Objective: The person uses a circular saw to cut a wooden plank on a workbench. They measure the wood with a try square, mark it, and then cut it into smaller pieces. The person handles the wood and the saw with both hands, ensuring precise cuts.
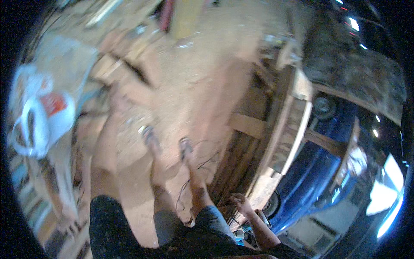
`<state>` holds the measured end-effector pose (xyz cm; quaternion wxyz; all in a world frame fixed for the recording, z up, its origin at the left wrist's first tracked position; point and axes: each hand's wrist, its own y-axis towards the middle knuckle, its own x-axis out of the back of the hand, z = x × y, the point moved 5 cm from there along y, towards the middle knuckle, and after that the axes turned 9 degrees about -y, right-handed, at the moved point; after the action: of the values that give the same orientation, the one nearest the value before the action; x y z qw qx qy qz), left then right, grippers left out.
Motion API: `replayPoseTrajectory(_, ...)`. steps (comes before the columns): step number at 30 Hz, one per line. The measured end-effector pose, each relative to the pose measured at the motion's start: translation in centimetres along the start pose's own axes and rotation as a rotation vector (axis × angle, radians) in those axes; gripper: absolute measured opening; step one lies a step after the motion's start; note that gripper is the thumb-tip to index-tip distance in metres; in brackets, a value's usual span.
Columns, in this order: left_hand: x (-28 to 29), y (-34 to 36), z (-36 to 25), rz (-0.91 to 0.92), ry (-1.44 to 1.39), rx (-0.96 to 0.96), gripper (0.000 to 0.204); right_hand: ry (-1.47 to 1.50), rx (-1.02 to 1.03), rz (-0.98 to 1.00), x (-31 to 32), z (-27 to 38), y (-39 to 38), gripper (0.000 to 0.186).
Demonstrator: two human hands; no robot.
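Note:
My right hand (238,200), fingers loosely apart and holding nothing visible, is at the edge of a long wooden bench (280,142); whether it touches the wood is unclear. Just below it is a small tool or machine (261,218), partly hidden by my forearm. My bare legs in sandals (185,149) point up the middle. At the left, another person's bare leg (103,155) and a blurred hand (71,218), seemingly also another person's, are near loose boards. I cannot make out my left hand.
A white container (54,121) rests at the left by a pale board (73,56). Wood pieces (136,90) lie on the dirt floor (202,47). A dark cord (202,164) runs near my right foot. A blue car (317,172) stands right of the bench.

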<state>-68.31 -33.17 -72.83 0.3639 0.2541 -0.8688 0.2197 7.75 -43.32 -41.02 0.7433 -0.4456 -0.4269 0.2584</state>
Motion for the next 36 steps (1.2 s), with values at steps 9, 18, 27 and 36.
replayPoseTrajectory(9, -2.9, 3.4, 2.8, 0.051, 0.206, 0.037, 0.07, -0.1, -0.103, 0.054, -0.5, 4.5, -0.9, 0.044)
replayPoseTrajectory(18, 2.7, -8.9, 7.9, 0.103, 0.161, 0.115, 0.068, -0.012, -0.09, 0.041, 0.1, 7.4, 0.5, 0.041)
replayPoseTrajectory(27, 11.1, -19.4, 9.5, 0.033, 0.111, 0.237, 0.067, 0.006, -0.108, 0.074, 0.8, 4.8, 3.0, 0.04)
replayPoseTrajectory(36, 9.6, -2.2, -2.2, -0.066, 0.218, -0.061, 0.067, 0.048, -0.05, 0.051, 0.5, 4.3, 3.6, 0.042)
